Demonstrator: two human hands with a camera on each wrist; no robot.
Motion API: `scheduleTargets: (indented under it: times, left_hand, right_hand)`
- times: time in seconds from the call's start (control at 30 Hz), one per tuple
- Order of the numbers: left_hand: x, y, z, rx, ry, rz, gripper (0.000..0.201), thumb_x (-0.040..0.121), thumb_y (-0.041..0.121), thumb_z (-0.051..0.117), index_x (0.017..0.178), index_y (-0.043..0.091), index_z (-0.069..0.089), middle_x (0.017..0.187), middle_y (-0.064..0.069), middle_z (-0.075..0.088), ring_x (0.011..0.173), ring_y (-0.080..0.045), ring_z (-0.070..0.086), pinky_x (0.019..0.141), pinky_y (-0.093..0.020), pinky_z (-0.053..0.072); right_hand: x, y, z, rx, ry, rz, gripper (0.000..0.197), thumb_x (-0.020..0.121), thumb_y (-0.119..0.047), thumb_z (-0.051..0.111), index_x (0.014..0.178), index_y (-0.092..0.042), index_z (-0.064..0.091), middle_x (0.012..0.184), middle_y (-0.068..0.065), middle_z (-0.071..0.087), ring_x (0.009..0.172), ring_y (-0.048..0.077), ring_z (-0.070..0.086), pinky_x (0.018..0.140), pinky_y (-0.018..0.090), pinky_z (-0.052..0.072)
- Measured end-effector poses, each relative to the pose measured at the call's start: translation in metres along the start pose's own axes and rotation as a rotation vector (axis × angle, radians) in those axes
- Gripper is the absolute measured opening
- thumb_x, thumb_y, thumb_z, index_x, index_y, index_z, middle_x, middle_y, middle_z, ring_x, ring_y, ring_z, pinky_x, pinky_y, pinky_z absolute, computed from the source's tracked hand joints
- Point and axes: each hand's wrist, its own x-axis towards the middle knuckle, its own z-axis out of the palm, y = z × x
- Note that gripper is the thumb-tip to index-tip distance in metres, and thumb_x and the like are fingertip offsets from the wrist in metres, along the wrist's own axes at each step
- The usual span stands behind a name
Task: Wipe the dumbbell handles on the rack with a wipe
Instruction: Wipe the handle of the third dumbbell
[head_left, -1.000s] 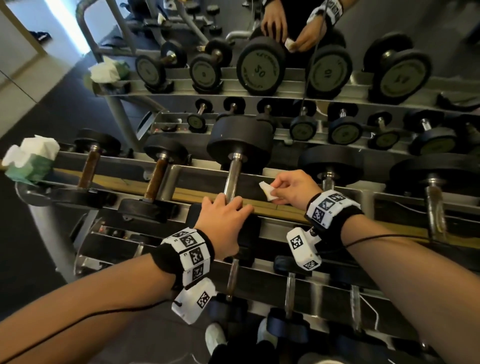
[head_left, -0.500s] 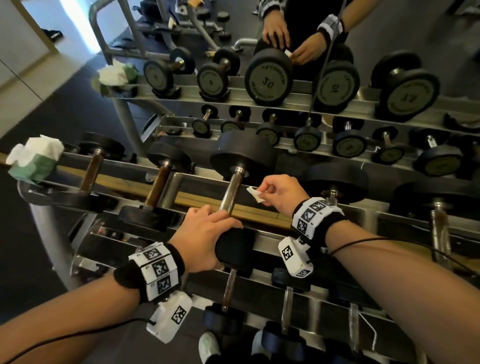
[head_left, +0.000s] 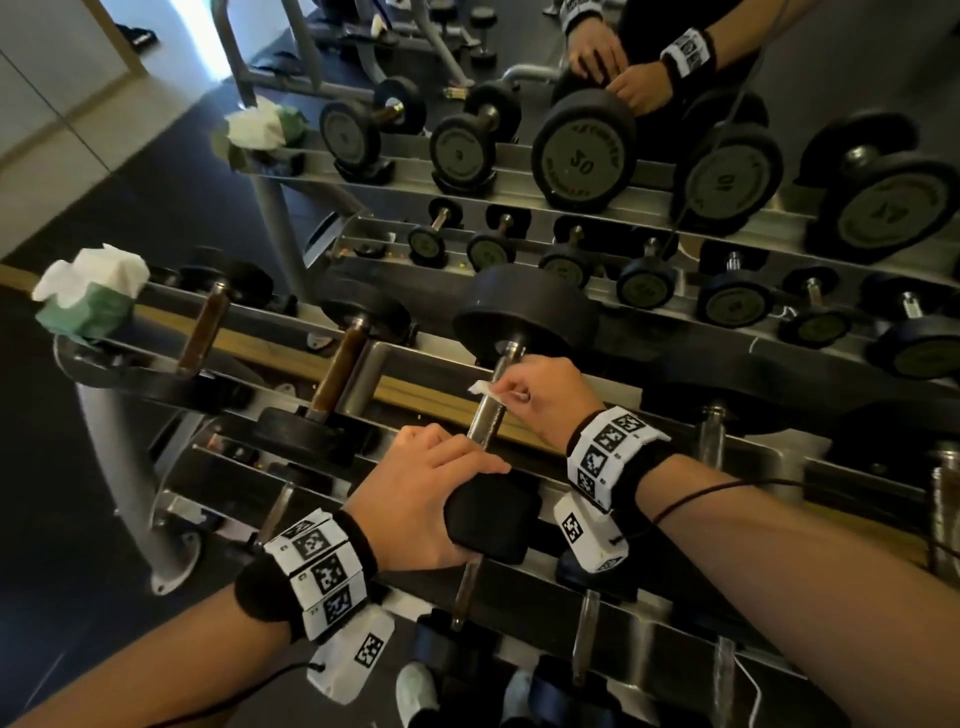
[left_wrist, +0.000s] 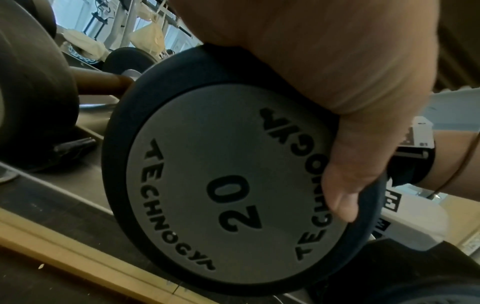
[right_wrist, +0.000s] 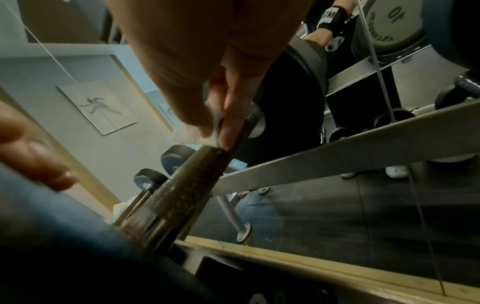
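Note:
A dumbbell with black ends lies across the top rails of the rack (head_left: 753, 457), its steel handle (head_left: 485, 415) running away from me. My right hand (head_left: 540, 400) pinches a small white wipe (head_left: 480, 388) and holds it on the far part of that handle (right_wrist: 187, 181), close to the far weight (head_left: 524, 317). The wipe (right_wrist: 213, 125) shows between thumb and fingers in the right wrist view. My left hand (head_left: 415, 499) grips the near weight (head_left: 493, 519), marked 20 (left_wrist: 233, 203), fingers over its top and thumb (left_wrist: 340, 185) on its rim.
Two brown-handled dumbbells (head_left: 337, 364) lie to the left on the same rails. A green pack of wipes (head_left: 88, 296) sits at the rack's left end. A mirror behind repeats the rack and my hands (head_left: 623, 73). Lower tiers hold smaller dumbbells (head_left: 467, 597).
My right hand has moved left and brought the wipe from beside the handle onto it. My left hand has slid off the handle onto the near weight and gripped it.

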Motion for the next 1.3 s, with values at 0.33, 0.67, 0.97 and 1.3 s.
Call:
scheduleTargets:
  times: [0.33,0.67,0.97,1.3]
  left_hand:
    - [0.000,-0.004,-0.004,-0.044,-0.015,0.032,0.082,0.060,0.068,0.073,0.132,0.034,0.052,0.122,0.015,0.056,0.105,-0.009,0.048,0.093,-0.030,0.035]
    - [0.000,-0.002,-0.005,-0.042,0.008,0.045,0.082,0.059,0.067,0.077,0.129,0.031,0.057,0.118,0.013,0.059,0.103,-0.011,0.050,0.090,-0.034,0.041]
    - [0.000,-0.003,-0.003,-0.027,0.015,0.056,0.081,0.060,0.066,0.078,0.129,0.030,0.056,0.118,0.012,0.059,0.103,-0.014,0.052,0.090,-0.036,0.041]
    - [-0.001,-0.002,-0.005,-0.030,-0.009,0.040,0.084,0.058,0.062,0.081,0.132,0.031,0.054,0.121,0.011,0.058,0.106,-0.015,0.052,0.093,-0.040,0.043]
  right_hand:
    - [-0.025,0.026,-0.007,0.177,-0.099,0.193,0.017,0.079,-0.012,0.076,0.072,-0.025,0.067,0.074,-0.004,0.067,0.076,0.014,0.066,0.080,0.037,0.057]
    - [-0.001,0.027,0.016,0.172,0.168,0.235,0.022,0.084,-0.014,0.066,0.071,-0.024,0.050,0.074,0.000,0.064,0.072,0.017,0.064,0.068,0.034,0.054]
    - [-0.012,0.029,0.035,0.174,-0.159,0.026,0.022,0.079,-0.005,0.071,0.067,-0.018,0.058,0.073,-0.002,0.064,0.073,0.014,0.064,0.074,0.034,0.057]
    - [0.006,0.041,0.020,0.277,0.100,0.160,0.036,0.081,-0.011,0.073,0.063,-0.039,0.056,0.065,-0.010,0.061,0.063,0.004,0.065,0.061,0.027,0.057]
